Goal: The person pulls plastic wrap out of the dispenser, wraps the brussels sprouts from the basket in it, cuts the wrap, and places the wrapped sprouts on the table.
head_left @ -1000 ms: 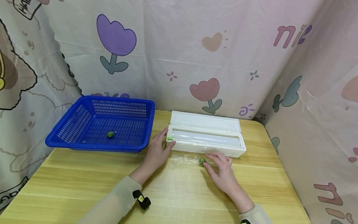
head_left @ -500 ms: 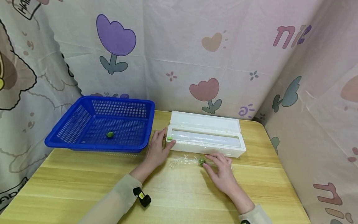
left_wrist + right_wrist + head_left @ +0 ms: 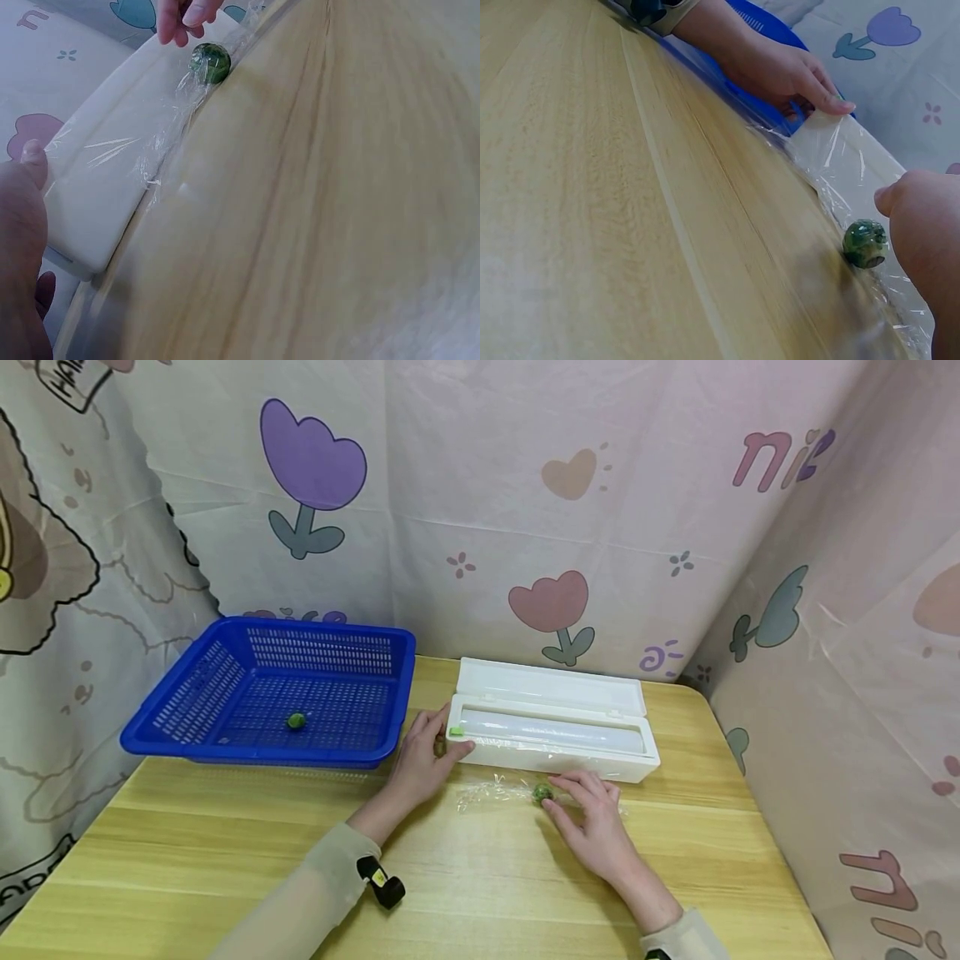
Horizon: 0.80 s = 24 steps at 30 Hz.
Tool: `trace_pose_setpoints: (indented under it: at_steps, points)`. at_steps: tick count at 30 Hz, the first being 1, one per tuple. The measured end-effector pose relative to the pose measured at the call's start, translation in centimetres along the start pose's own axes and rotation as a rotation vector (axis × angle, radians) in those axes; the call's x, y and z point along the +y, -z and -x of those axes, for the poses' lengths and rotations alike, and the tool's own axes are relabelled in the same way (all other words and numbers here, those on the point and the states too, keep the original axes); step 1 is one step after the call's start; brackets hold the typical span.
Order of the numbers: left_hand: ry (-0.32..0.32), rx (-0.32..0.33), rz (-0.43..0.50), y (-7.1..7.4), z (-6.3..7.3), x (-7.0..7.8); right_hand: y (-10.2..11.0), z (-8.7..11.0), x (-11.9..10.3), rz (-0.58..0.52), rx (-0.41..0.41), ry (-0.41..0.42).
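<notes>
A white cling film box [image 3: 555,760] lies with its lid raised, a roll of film [image 3: 551,729] inside. My left hand [image 3: 418,764] grips the box's left end, thumb on the front face and fingers round the end. Clear cling film [image 3: 495,792] hangs from the front onto the table. A small round green vegetable, like a Brussels sprout [image 3: 542,793], sits wrapped in the film. Over it, my right hand [image 3: 600,827] hovers with thumb and fingers loosely bent; in the left wrist view, a gap shows between the fingertips and the sprout [image 3: 210,63].
A blue plastic basket [image 3: 202,739] stands to the left, holding another small green sprout [image 3: 296,720]. Behind the wooden table [image 3: 465,893] hangs a printed curtain [image 3: 465,485], which also closes off both sides.
Very little differs. The left thumb has shifted slightly on the box front, and the right fingers have moved slightly; box, basket and sprouts stay where they were.
</notes>
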<state>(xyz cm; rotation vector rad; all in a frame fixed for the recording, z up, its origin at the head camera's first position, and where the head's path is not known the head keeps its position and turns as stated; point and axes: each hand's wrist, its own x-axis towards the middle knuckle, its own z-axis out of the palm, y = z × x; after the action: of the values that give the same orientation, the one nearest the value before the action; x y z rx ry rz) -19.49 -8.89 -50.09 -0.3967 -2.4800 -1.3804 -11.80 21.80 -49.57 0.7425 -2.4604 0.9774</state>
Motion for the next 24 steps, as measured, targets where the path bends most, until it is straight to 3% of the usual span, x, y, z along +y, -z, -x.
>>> trace_pose_setpoints:
  at_steps: [10,24]
  points:
    - [-0.071,0.022,0.050,0.1,-0.3,-0.5,-0.1,-0.3,-0.2,0.001,0.004,0.004]
    - [-0.019,-0.038,0.109,0.5,-0.6,-0.7,-0.1,-1.1,-0.4,-0.014,0.008,0.033]
